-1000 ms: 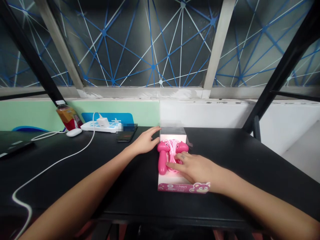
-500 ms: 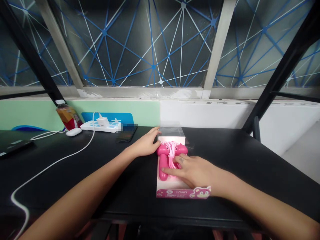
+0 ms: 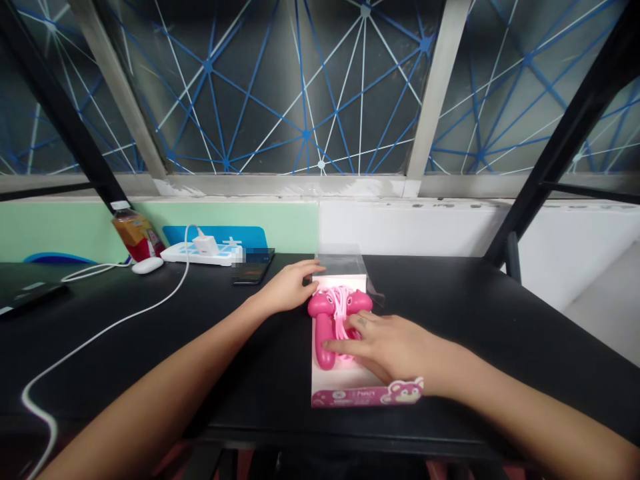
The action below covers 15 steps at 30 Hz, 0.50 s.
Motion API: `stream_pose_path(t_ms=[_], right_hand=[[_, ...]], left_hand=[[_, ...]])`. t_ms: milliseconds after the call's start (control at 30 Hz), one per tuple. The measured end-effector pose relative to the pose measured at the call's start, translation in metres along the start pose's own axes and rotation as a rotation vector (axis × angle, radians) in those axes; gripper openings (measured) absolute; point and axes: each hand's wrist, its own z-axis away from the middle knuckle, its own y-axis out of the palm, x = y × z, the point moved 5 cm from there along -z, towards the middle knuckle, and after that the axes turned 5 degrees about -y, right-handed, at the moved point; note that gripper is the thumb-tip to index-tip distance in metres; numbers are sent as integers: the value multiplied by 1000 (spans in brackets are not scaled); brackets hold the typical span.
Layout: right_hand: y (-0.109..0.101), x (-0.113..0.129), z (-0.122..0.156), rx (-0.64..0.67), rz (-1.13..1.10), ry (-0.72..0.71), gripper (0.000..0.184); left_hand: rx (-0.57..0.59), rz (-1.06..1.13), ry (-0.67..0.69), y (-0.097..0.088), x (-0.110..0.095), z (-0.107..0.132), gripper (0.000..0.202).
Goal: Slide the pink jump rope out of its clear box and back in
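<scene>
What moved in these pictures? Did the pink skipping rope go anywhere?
Yes! The pink skipping rope on its card slid toward the person and a little left, with the right hand pressing on it. The left hand barely moved, beside the clear plastic cover. The power strip and mouse stayed put.

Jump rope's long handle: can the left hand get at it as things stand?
Probably yes. The left hand sits right beside the upper end of the long handle, with nothing between them. The right hand's fingertips rest lower on it but leave that end free.
</scene>
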Motion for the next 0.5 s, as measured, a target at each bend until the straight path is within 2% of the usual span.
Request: stream_pose_path(t_ms=[167,500], right_hand=[[-1,-2,-1,-21,-19,77,43],[5,-9,0,-38,43,84,55]], left_hand=[[-18,-16,18,-6,-3,2,33],[37,39,20,-11,-14,14,34]])
